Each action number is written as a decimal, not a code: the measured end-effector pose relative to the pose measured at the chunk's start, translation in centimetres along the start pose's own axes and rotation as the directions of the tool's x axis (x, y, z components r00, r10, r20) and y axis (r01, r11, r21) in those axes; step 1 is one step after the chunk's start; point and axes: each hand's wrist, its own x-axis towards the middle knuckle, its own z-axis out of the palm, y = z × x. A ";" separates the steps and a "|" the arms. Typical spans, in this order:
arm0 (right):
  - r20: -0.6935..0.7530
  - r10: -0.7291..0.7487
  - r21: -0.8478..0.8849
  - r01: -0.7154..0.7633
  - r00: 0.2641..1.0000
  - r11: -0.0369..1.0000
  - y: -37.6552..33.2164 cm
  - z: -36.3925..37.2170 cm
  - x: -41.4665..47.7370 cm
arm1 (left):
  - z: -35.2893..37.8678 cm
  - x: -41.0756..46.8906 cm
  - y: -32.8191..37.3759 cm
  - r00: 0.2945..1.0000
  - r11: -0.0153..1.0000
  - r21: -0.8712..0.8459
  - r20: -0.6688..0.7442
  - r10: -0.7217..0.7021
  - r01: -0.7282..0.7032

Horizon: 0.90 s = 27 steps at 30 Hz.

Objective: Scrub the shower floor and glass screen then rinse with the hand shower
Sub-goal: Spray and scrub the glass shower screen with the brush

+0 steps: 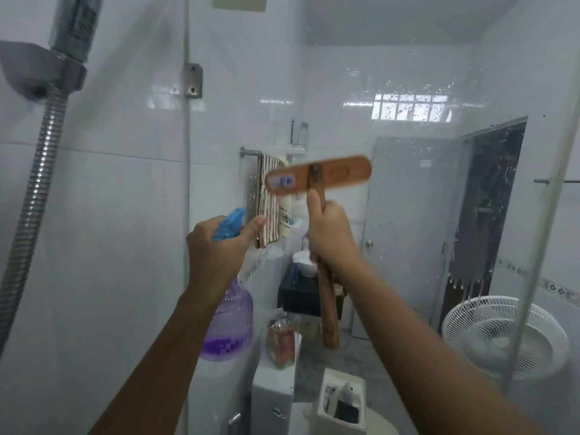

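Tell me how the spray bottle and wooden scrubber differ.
The spray bottle is see-through purple with a blue trigger head; the wooden scrubber is opaque brown. The bottle is rounded; the scrubber is T-shaped. The left hand grips the bottle, the right hand the scrubber. Both are held aloft.

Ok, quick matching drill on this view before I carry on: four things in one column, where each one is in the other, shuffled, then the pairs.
Things
1 spray bottle
2 wooden scrubber
3 hand shower
4 white fan

Places
A in the wall holder, upper left
B gripped by the right hand
C lower right of the view
D held by the left hand

Pairs: 1-D, 2-B, 3-A, 4-C
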 end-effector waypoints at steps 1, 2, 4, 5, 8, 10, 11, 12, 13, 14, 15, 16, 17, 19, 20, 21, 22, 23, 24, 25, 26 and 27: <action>-0.002 -0.013 0.025 0.013 1.000 1.000 -2.0 0.0 2.1 | -0.3 0.4 0.0 1.000 1.000 0.007 -0.019 -0.005 0.005; -0.005 -0.019 0.041 0.019 1.000 0.999 -3.8 -0.1 3.9 | -0.6 0.8 0.2 0.999 1.000 0.007 -0.037 -0.004 0.005; -0.003 -0.026 0.049 0.026 1.000 0.998 -6.9 0.1 6.7 | -1.2 2.0 0.5 0.997 1.000 -0.007 -0.071 0.025 -0.026; 0.005 -0.029 0.045 0.029 1.000 0.999 -8.0 0.4 7.6 | -1.5 2.6 0.8 0.995 0.999 -0.010 -0.086 0.044 -0.045; 0.058 -0.032 0.059 0.029 0.998 0.998 -9.4 1.4 8.2 | -2.4 4.1 1.5 0.987 0.997 -0.009 -0.144 0.076 -0.078; 0.069 -0.033 0.044 0.030 0.997 0.999 -9.2 2.1 8.2 | -3.2 4.9 1.5 0.981 0.996 0.013 -0.172 0.090 -0.089; 0.063 -0.034 0.036 0.032 0.997 0.999 -9.0 2.3 8.3 | -3.5 5.2 1.5 0.981 0.996 0.030 -0.169 0.092 -0.088; 0.054 -0.035 0.029 0.034 0.998 0.999 -8.9 2.4 8.4 | -3.7 5.4 1.4 0.985 0.997 0.035 -0.155 0.078 -0.074; 0.050 -0.036 0.028 0.034 0.998 0.999 -8.9 2.7 8.5 | -4.1 5.6 1.3 0.989 0.998 0.027 -0.136 0.054 -0.050; 0.049 -0.036 0.030 0.035 0.998 0.999 -8.9 2.9 8.7 | -4.2 5.7 1.2 0.993 1.000 0.009 -0.113 0.023 -0.022; 0.051 -0.039 0.033 0.037 0.998 0.999 -9.0 3.0 8.8 | -4.4 5.7 1.1 0.995 1.000 -0.006 -0.097 -0.003 0.003; 0.050 -0.043 0.031 0.042 0.998 0.999 -9.1 3.2 8.8 | -4.5 5.6 1.1 0.995 1.000 -0.015 -0.099 -0.014 0.013; 0.049 -0.050 0.029 0.048 0.998 0.998 -9.3 3.3 8.9 | -4.5 5.6 1.0 0.993 1.000 -0.019 -0.119 -0.008 0.006; 0.052 -0.061 0.032 0.059 0.997 0.998 -9.6 3.7 9.1 | -4.5 5.6 1.0 0.983 0.999 -0.014 -0.181 0.031 -0.034; 0.054 -0.060 0.034 0.058 0.997 0.998 -9.7 3.9 9.2 | -4.5 5.6 1.0 0.979 0.999 0.000 -0.196 0.052 -0.053; 0.057 -0.054 0.035 0.052 0.997 0.998 -9.9 4.2 9.2 | -4.5 5.7 1.0 0.979 0.998 0.018 -0.193 0.068 -0.066; 0.060 -0.048 0.032 0.046 0.997 0.998 -10.2 4.4 9.3 | -4.4 5.8 1.1 0.981 0.997 0.032 -0.177 0.075 -0.071; 0.063 -0.043 0.033 0.041 0.997 0.999 -10.5 4.6 9.3 | -4.3 5.9 1.1 0.985 0.997 0.033 -0.158 0.069 -0.065; 0.064 -0.040 0.037 0.037 0.997 0.999 -10.7 4.9 9.3 | -4.3 5.9 1.2 0.988 0.998 0.025 -0.146 0.055 -0.052; 0.062 -0.036 0.041 0.034 0.997 0.999 -10.8 5.2 9.3 | -4.2 5.9 1.2 0.988 0.999 0.020 -0.146 0.042 -0.040; 0.059 -0.033 0.042 0.031 0.998 0.999 -11.0 5.5 9.3 | -4.3 5.8 1.1 0.986 0.999 0.022 -0.162 0.038 -0.035; 0.049 -0.034 0.041 0.032 0.998 0.999 -11.0 5.8 9.2 | -4.4 5.7 1.0 0.982 0.999 0.030 -0.185 0.046 -0.041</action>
